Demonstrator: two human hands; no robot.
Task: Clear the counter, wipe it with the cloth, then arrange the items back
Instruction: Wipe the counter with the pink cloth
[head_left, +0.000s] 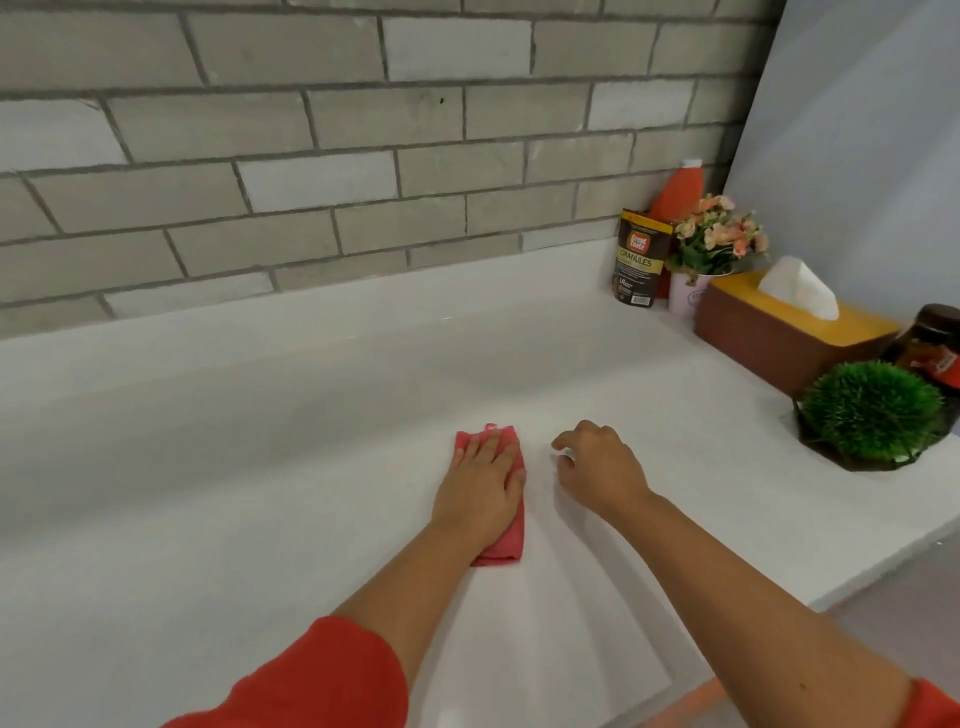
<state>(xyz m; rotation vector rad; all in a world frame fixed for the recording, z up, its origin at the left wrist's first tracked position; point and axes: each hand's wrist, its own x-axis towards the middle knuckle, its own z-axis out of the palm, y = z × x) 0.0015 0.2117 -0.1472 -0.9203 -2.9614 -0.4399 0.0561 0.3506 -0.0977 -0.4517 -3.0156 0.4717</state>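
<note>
My left hand lies flat with straight fingers on a folded red cloth, pressing it onto the white counter. My right hand hovers just right of the cloth, fingers loosely curled, holding nothing. The items are grouped at the counter's right end: a brown granules pouch, an orange bottle behind it, a small pot of pink flowers, a brown and yellow tissue box, a round green plant and a dark jar.
A grey brick wall runs along the back of the counter. A pale blue wall closes the right side. The counter's front edge runs diagonally at the lower right, with floor beyond it.
</note>
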